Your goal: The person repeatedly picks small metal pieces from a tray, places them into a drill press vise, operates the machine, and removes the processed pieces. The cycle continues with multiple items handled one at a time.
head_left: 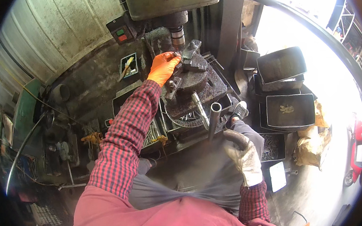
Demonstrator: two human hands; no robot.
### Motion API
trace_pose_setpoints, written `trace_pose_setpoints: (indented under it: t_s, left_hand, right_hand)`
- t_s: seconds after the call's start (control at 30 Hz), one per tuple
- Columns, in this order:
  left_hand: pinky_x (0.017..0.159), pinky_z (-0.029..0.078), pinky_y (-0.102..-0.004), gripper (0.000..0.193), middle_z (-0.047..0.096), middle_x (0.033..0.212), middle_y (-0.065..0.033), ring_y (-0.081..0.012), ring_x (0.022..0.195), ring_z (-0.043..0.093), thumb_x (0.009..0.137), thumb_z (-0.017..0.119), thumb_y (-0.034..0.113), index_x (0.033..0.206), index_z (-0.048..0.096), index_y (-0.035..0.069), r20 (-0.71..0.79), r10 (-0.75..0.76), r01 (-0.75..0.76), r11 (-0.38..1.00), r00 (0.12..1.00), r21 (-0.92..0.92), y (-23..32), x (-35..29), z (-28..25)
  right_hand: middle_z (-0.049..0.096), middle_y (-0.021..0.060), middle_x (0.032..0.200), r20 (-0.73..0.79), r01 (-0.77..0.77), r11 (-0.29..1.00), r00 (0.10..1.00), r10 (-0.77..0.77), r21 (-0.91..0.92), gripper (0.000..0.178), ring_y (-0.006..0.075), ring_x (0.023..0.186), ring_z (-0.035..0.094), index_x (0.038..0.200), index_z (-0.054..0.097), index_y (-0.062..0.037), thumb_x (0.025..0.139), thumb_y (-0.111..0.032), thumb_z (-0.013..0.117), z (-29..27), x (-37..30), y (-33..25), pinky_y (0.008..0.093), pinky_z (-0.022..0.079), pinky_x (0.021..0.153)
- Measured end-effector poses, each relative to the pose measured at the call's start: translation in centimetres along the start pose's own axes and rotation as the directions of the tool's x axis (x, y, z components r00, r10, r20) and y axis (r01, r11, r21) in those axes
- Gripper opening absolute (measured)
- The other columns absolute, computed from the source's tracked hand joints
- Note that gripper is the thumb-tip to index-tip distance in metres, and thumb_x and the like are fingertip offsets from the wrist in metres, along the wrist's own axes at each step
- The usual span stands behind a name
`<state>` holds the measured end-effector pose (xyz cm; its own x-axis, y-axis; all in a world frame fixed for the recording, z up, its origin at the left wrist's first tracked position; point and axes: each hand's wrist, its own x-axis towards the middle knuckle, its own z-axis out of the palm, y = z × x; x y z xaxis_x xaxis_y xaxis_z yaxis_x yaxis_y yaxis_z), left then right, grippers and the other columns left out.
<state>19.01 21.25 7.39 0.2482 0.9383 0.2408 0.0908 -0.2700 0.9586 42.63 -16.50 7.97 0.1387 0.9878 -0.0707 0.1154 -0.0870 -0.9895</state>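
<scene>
My left hand (164, 68), in an orange glove, reaches to the machine vise (195, 63) below the drill press chuck (178, 38). Its thumb and fingers are pinched together at the vise's left side. Whatever sits between the fingertips is too small and dark to name. Over my right thigh hovers my right hand (245, 159), in a whitish work glove with dark, dirty fingers. Those fingers are loosely bent and apart, with nothing visible in them. Just left of this hand, an upright hollow metal pipe (215, 115) stands apart from it.
A switch box (121, 34) with green and red buttons is left of the drill head (167, 3). A small tray (129, 65) holds a brush. Black bins (290, 110) stand at right, near a box of metal parts (273, 146). Metal rods (152, 134) lie under my left arm.
</scene>
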Motion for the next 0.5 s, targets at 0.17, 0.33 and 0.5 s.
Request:
trace_pose_setpoints:
  t_s: [0.17, 0.33, 0.5]
  left_hand:
    - [0.086, 0.054, -0.0289, 0.019, 0.079, 0.099, -0.0020, -0.0109, 0.093, 0.070, 0.100, 0.078, 0.018, 0.109, 0.079, 0.002, 0.131, 0.128, -0.169, 0.908, 0.983, 0.383, 0.8, -0.1, -0.3]
    - [0.085, 0.054, -0.0285, 0.025, 0.080, 0.099, -0.0029, -0.0101, 0.093, 0.070, 0.098, 0.080, 0.023, 0.111, 0.079, 0.001, 0.126, 0.006, -0.060, 0.902, 0.992, 0.427, 1.9, -0.1, -0.1]
    - [0.086, 0.055, -0.0296, 0.026, 0.081, 0.099, -0.0055, -0.0116, 0.093, 0.073, 0.096, 0.081, 0.024, 0.111, 0.081, 0.003, 0.096, -0.004, -0.039, 0.899, 0.995, 0.436, 2.1, 0.0, 0.1]
  right_hand:
    - [0.072, 0.0203, 0.138, 0.019, -0.180, 0.978, 0.983, 0.183, -0.103, 0.082, 0.0253, 0.124, 0.070, 0.156, 0.054, 0.0001, 0.087, -0.024, 0.091, 2.5, 3.1, 3.8, 0.0359, 0.055, 0.105]
    - [0.072, 0.0117, 0.087, 0.017, -0.192, 0.959, 0.980, 0.200, -0.206, 0.059, 0.0215, 0.079, 0.067, 0.144, 0.064, -0.0014, 0.111, -0.050, 0.058, 9.9, 4.9, 6.0, 0.0368, 0.055, 0.076]
    - [0.073, 0.0072, 0.097, 0.399, -0.257, 0.931, 0.906, 0.138, 0.260, 0.055, 0.0147, 0.090, 0.067, 0.150, 0.062, -0.0031, 0.113, -0.043, 0.055, 13.6, 3.4, 0.7, 0.0294, 0.056, 0.081]
